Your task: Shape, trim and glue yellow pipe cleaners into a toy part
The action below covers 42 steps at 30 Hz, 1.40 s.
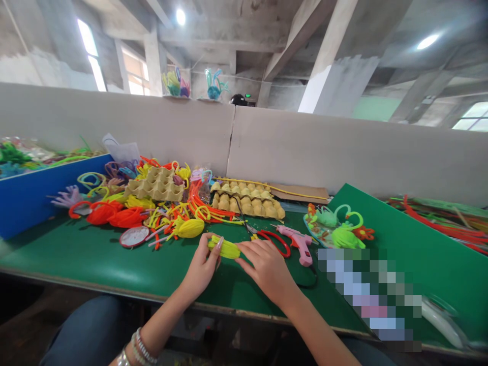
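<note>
A yellow bundle of bent pipe cleaners (229, 249) is held just above the front of the green table (152, 269). My left hand (204, 262) pinches its left end, thumb on top. At the right end, the fingers of my right hand (267, 267) close on the bundle. Another yellow pipe-cleaner piece (190, 228) lies just beyond my left hand. Behind my right hand rest red-handled scissors (280, 241), with a pink glue gun (299, 241) to their right.
Egg-carton trays (247, 198) stand at the back, another carton (158, 184) on piled pipe cleaners. Red pipe-cleaner shapes (110, 213) and a round white-faced disc (134, 236) lie left. Finished-looking green swans (346, 235) sit right, beside a green divider (400, 244). A blue divider (57, 193) borders the left.
</note>
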{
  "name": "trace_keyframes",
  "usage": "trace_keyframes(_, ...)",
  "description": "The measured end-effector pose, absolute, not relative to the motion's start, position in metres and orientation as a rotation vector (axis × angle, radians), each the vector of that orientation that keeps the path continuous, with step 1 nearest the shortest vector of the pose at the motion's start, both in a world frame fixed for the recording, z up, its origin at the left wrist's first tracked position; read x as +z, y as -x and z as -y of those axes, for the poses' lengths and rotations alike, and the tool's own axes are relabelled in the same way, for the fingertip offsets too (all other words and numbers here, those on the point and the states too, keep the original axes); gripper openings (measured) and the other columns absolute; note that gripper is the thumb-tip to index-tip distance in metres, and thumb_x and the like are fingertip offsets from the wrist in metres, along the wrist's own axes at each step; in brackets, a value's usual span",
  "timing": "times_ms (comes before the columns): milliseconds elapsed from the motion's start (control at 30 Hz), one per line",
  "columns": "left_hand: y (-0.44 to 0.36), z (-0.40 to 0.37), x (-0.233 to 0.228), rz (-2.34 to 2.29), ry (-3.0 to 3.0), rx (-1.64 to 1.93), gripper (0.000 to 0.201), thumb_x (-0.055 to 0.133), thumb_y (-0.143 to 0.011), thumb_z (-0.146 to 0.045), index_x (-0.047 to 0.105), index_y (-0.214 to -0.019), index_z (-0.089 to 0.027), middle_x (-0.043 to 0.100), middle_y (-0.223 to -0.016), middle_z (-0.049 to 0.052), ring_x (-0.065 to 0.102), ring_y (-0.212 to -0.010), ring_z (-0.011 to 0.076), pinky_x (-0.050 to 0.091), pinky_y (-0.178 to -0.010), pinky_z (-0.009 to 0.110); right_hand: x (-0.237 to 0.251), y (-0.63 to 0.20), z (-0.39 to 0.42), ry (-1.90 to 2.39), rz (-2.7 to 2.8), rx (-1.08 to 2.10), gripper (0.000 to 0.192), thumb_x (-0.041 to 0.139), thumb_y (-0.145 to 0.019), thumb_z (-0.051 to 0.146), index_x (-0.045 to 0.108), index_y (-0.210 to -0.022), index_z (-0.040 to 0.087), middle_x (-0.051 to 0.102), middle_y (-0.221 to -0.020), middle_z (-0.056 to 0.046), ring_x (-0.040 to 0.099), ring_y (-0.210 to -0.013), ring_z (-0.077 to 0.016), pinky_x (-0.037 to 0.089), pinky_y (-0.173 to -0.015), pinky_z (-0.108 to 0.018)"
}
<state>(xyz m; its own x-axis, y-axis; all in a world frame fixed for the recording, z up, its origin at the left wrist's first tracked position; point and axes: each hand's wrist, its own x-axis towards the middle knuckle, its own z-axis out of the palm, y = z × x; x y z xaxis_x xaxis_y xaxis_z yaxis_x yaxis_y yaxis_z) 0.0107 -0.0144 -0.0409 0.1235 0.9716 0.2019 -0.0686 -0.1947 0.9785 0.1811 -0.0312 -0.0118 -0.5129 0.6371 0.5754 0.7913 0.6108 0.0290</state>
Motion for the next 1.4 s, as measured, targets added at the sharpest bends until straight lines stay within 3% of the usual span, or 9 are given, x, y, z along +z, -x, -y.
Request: trace_keyframes(1400,-0.0094,0.0158,-0.0450,-0.928,-1.463,1.211,0.022,0.043,-0.089,-0.041,0.040,-0.098,-0.022,0.036,-0.063,-0.008,0.035,-0.053,0.0077,0.031,-0.049,0.018,-0.0132,-0.1850,0.0296,1.105,2.309,-0.226,0.013,0.062,-0.080,0.019,0.064,-0.093,0.017,0.070,-0.091,-0.003,0.062,-0.082,-0.0198,0.048,-0.075,-0.034)
